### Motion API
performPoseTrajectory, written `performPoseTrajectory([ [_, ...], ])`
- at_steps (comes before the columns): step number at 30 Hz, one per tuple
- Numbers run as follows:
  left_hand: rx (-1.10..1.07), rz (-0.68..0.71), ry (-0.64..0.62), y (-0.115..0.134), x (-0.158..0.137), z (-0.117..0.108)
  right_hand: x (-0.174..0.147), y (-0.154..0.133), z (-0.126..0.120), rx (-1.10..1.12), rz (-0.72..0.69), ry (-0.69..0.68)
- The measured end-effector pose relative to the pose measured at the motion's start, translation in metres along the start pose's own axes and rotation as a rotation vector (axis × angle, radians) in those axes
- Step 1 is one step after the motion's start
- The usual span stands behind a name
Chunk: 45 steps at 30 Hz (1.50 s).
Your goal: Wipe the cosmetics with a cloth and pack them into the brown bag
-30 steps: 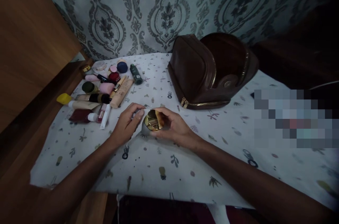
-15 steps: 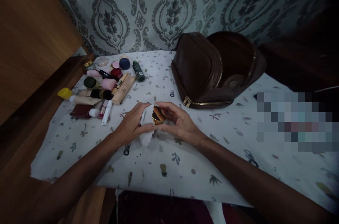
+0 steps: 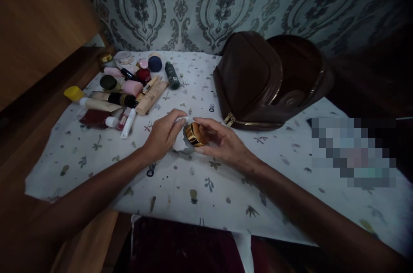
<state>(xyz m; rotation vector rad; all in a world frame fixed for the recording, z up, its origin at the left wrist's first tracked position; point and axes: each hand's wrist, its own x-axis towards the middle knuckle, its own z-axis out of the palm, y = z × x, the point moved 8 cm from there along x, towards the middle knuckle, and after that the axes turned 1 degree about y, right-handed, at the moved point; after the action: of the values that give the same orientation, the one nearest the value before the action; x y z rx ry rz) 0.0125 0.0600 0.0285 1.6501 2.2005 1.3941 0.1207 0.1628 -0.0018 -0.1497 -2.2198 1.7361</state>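
Note:
Between my two hands is a small cosmetic jar with a shiny gold lid, tilted so the lid faces right. My right hand holds it at the lid, thumb below and fingers above. From the left, my left hand pinches a white tissue and presses it against the jar's body. The tissue and fingers hide part of the jar.
Several cosmetics, among them a beige tube, a dark green bottle and a dark red bottle, lie at the left on a patterned cloth. An unzipped brown leather bag stands at the back right. A wooden panel rises at left.
The jar has turned in my hands, so the side of its gold lid and more of its body show. My left hand has shifted upward with the tissue. The view has moved slightly.

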Motion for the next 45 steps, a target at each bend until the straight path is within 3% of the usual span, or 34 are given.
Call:
performPoseTrajectory([
  [5,-0.082,0.046,-0.08,0.003,0.001,0.005,-0.002,-0.007,-0.001,-0.088,-0.041,0.058],
  [9,-0.086,0.092,-0.193,0.006,-0.004,0.011,-0.003,0.002,-0.001,0.042,0.008,0.051],
  [12,0.034,0.12,-0.262,0.005,-0.01,0.019,-0.004,0.009,-0.005,0.126,0.042,0.063],
  [18,0.116,0.125,-0.278,0.007,-0.012,0.024,-0.005,0.01,-0.007,0.162,0.093,0.071],
  [30,-0.207,-0.125,-0.218,-0.004,0.0,0.014,-0.01,0.012,-0.002,0.245,0.114,0.06],
  [34,-0.16,-0.039,-0.276,0.0,-0.003,0.018,-0.01,0.012,-0.002,0.205,0.134,0.079],
  [40,0.158,0.1,-0.273,0.005,-0.012,0.026,-0.011,0.007,-0.012,-0.041,0.053,0.181],
  [45,0.13,0.099,-0.252,0.005,-0.012,0.025,-0.012,0.0,-0.012,-0.123,0.0,0.16],
])
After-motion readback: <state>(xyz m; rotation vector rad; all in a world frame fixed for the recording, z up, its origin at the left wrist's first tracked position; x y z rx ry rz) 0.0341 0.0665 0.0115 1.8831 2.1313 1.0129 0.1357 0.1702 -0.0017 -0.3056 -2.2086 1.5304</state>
